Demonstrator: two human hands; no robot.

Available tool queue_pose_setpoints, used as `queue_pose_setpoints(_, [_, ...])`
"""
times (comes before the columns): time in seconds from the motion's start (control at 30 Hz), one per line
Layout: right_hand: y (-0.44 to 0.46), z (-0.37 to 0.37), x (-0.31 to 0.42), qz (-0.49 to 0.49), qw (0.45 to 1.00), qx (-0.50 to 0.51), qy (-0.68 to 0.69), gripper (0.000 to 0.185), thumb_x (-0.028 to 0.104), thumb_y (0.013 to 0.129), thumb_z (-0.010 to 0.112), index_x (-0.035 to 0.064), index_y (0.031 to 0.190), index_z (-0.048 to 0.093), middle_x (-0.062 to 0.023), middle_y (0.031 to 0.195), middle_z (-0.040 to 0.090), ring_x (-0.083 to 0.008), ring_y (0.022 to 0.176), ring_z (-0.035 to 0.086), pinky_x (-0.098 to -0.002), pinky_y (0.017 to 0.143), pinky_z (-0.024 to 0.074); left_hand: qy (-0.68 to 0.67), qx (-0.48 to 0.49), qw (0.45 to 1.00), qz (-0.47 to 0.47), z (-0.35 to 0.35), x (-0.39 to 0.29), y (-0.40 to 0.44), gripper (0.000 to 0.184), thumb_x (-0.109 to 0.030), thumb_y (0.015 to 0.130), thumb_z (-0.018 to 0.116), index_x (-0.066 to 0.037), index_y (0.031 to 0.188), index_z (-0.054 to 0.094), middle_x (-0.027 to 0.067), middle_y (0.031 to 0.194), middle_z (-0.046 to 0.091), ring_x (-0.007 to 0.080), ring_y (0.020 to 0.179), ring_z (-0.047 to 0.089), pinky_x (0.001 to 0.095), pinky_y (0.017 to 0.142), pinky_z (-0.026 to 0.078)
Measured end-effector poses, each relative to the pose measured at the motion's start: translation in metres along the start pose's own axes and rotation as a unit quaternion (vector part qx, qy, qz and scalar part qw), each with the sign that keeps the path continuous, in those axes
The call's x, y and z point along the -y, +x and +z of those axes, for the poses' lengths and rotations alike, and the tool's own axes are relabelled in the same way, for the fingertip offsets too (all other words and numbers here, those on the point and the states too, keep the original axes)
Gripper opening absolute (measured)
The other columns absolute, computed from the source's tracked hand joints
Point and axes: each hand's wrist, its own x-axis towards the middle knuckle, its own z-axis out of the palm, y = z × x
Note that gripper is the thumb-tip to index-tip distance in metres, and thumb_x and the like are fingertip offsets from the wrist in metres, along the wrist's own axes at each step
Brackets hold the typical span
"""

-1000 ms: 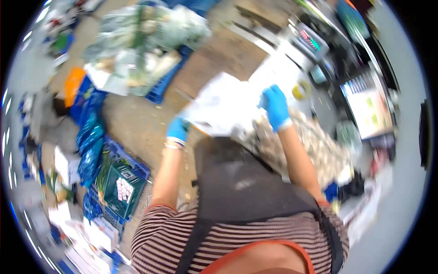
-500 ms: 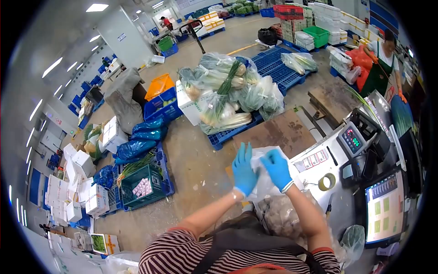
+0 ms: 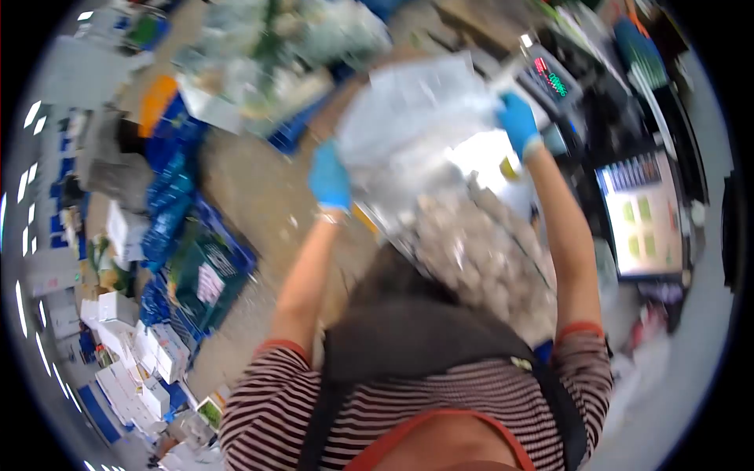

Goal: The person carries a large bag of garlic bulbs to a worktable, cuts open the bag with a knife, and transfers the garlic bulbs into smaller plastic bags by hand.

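- White boxes [image 3: 166,349] stand at far left, beside a dark green crate [image 3: 187,268] and a bundle of shiny blue plastic [image 3: 166,212]. All are well apart from the hands.
- Left hand [image 3: 328,177], blue-gloved: positioned at the left edge of a translucent plastic sheet or bag [image 3: 416,110] and touching it. Motion blur hides the fingers; whether they are closed on the edge cannot be told.
- The translucent plastic is located between the two hands, forward of the dark apron [image 3: 408,337]. Its wide axis runs from the left hand obliquely forward to the right hand. The left hand is nearer the body; the right hand reaches farther forward. Its outline is too blurred to show an opening.
- A clear bag of pale lumps [image 3: 483,255] lies between the apron and the right forearm, on the body side of the translucent plastic. Neither hand is on it.
- Right hand [image 3: 520,125], blue-gloved: located at the right edge of the translucent plastic, apparently in contact. Finger closure cannot be told. The hands are wide apart.
- A yellow tape roll [image 3: 509,168] sits on the bright counter [image 3: 481,157], just below the right hand.
- A lit scale display [image 3: 550,77] and a monitor [image 3: 642,213] complete the right side.
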Motion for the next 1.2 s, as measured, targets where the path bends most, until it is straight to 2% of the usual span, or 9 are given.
queue_pose_setpoints(0.07, [-0.019, -0.027, 0.036, -0.136, 0.977, 0.124, -0.108, 0.035, 0.011, 0.085, 0.061, 0.0000, 0.118, 0.058, -0.0147, 0.110, 0.064, -0.0255, 0.101, 0.061, -0.0336, 0.091, 0.0473, -0.068, 0.085, 0.986, -0.129, 0.005, -0.005, -0.008, 0.034, -0.014, 0.085, 0.053, -0.002, 0.116, 0.059, 0.0204, 0.106, 0.063, 0.0363, 0.099, 0.059, 0.0426, 0.086, 0.048])
queue_pose_setpoints(0.13, [-0.027, -0.018, 0.026, -0.084, 0.943, 0.168, 0.275, 0.032, 0.013, 0.086, 0.064, 0.0015, 0.116, 0.060, -0.0113, 0.114, 0.062, -0.0228, 0.105, 0.059, -0.0312, 0.093, 0.0453, -0.097, 0.239, 0.946, -0.197, 0.040, 0.030, -0.032, 0.034, -0.019, 0.085, 0.055, -0.002, 0.115, 0.058, 0.0179, 0.093, 0.066, 0.0294, 0.074, 0.062, 0.0371, 0.066, 0.051])
queue_pose_setpoints(0.23, [-0.028, -0.018, 0.014, -0.176, 0.943, 0.210, 0.189, 0.030, 0.015, 0.085, 0.067, 0.0041, 0.112, 0.062, -0.0075, 0.114, 0.061, -0.0189, 0.104, 0.058, -0.0282, 0.093, 0.0442, -0.503, 0.366, 0.523, -0.583, 0.019, 0.027, -0.032, 0.022, -0.016, 0.090, 0.050, -0.008, 0.110, 0.054, 0.0096, 0.082, 0.064, 0.0064, 0.044, 0.036, 0.0216, 0.036, 0.031])
queue_pose_setpoints(0.37, [-0.037, -0.007, 0.033, -0.037, 0.951, 0.303, 0.041, 0.030, 0.025, 0.079, 0.076, 0.0080, 0.102, 0.065, -0.0041, 0.088, 0.062, -0.0165, 0.079, 0.058, -0.0268, 0.077, 0.0480, -0.766, 0.233, 0.023, -0.599, 0.053, 0.090, -0.076, 0.018, -0.007, 0.095, 0.044, -0.004, 0.109, 0.054, 0.0094, 0.087, 0.065, 0.0103, 0.054, 0.049, 0.0215, 0.046, 0.042])
queue_pose_setpoints(0.47, [-0.022, 0.015, 0.013, -0.312, 0.896, 0.236, -0.211, 0.021, 0.023, 0.077, 0.071, 0.0093, 0.091, 0.064, -0.0107, 0.081, 0.064, -0.0247, 0.078, 0.063, -0.0342, 0.069, 0.0499, -0.703, 0.041, 0.411, -0.579, 0.019, 0.021, -0.059, 0.021, -0.009, 0.092, 0.050, -0.003, 0.111, 0.057, 0.0109, 0.093, 0.065, 0.0179, 0.070, 0.062, 0.0253, 0.060, 0.051])
queue_pose_setpoints(0.63, [-0.012, 0.105, -0.091, -0.340, 0.853, 0.303, -0.256, 0.015, 0.010, 0.080, 0.056, 0.0109, 0.092, 0.065, -0.0134, 0.084, 0.065, -0.0322, 0.082, 0.063, -0.0386, 0.073, 0.0512, -0.262, 0.247, 0.907, -0.218, 0.026, -0.017, -0.152, 0.025, -0.013, 0.091, 0.053, -0.003, 0.112, 0.061, 0.0186, 0.099, 0.067, 0.0302, 0.085, 0.066, 0.0379, 0.077, 0.053])
queue_pose_setpoints(0.77, [-0.046, 0.115, -0.097, -0.285, 0.863, 0.351, -0.224, 0.019, 0.007, 0.084, 0.053, 0.0083, 0.099, 0.065, -0.0149, 0.091, 0.067, -0.0301, 0.088, 0.065, -0.0368, 0.078, 0.0517, -0.212, 0.306, 0.886, -0.277, 0.007, -0.095, -0.156, 0.029, -0.011, 0.089, 0.049, -0.001, 0.116, 0.059, 0.0259, 0.097, 0.064, 0.0417, 0.091, 0.062, 0.0450, 0.078, 0.050])
queue_pose_setpoints(0.87, [-0.082, 0.100, -0.133, 0.085, 0.928, 0.342, 0.123, 0.023, 0.011, 0.089, 0.054, 0.0048, 0.108, 0.065, -0.0148, 0.099, 0.068, -0.0213, 0.092, 0.065, -0.0323, 0.082, 0.0509, -0.227, 0.291, 0.863, -0.346, 0.028, -0.100, -0.196, 0.032, -0.012, 0.089, 0.049, -0.001, 0.118, 0.057, 0.0264, 0.098, 0.063, 0.0421, 0.092, 0.062, 0.0459, 0.079, 0.049])
queue_pose_setpoints(1.2, [-0.141, 0.020, -0.085, 0.053, 0.967, 0.218, 0.124, 0.025, 0.017, 0.091, 0.055, -0.0023, 0.105, 0.062, -0.0086, 0.096, 0.065, -0.0153, 0.090, 0.058, -0.0288, 0.082, 0.0456, -0.330, 0.500, 0.741, -0.304, -0.020, -0.119, -0.217, 0.035, -0.023, 0.098, 0.040, 0.000, 0.122, 0.051, 0.0296, 0.084, 0.062, 0.0467, 0.077, 0.060, 0.0497, 0.066, 0.049])
